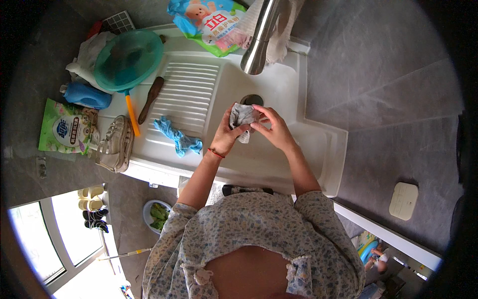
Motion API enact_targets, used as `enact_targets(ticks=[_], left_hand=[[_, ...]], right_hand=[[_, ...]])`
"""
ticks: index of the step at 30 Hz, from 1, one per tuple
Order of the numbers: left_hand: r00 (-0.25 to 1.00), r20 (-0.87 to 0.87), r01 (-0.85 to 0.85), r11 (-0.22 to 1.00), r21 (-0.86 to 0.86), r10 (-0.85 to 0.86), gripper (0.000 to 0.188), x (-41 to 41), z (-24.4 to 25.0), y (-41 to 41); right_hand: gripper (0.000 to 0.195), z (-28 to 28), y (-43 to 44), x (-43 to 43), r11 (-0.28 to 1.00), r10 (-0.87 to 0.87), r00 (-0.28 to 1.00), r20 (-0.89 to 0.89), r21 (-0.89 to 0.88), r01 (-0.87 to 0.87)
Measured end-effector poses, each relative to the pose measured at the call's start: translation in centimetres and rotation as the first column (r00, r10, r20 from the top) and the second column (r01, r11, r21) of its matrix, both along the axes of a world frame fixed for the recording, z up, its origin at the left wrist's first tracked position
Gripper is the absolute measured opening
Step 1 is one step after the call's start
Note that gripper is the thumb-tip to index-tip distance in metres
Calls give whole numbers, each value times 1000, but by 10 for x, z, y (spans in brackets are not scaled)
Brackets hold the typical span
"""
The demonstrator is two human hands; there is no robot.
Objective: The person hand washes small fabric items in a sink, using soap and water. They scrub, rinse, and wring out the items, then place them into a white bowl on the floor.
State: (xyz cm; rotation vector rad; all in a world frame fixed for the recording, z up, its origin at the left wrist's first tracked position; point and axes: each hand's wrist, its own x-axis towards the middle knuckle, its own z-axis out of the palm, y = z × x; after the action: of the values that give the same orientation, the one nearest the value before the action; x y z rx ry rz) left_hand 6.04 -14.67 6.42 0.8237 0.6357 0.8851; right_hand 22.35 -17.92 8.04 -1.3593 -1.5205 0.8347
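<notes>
Over the white laundry sink [239, 160], a crumpled grey-white cloth [242, 114] is bunched up close to the drain. My left hand [226, 136] grips it from the left, thumb across its lower part. A red cord bracelet circles that wrist. On the cloth's right edge, my right hand [276, 129] pinches with thumb and fingertips. A twisted blue cloth [178, 136] lies on the ribbed washboard [190, 86] to the left. Above the basin hangs a metal faucet [257, 52], with no water seen running.
Left of the washboard are a brown brush [151, 100], a green plastic basin [129, 59], a blue detergent bottle [87, 96], a green bag [65, 129] and sandals [115, 145]. A detergent bag [209, 26] stands behind. A bowl of leafy greens [158, 216] sits below left.
</notes>
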Motion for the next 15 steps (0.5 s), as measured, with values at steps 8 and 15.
enact_targets(ticks=[8,15], left_hand=[[977,-156,118,976,-183,-147,35,-17,6,6],[927,-252,265,961,-84,-277,36,-20,23,1]], right_hand=[[42,-4,-6,-7,984,173,983,56,33,-175],[21,-22,-2,-11,976,44,973,-225,-196,-90]])
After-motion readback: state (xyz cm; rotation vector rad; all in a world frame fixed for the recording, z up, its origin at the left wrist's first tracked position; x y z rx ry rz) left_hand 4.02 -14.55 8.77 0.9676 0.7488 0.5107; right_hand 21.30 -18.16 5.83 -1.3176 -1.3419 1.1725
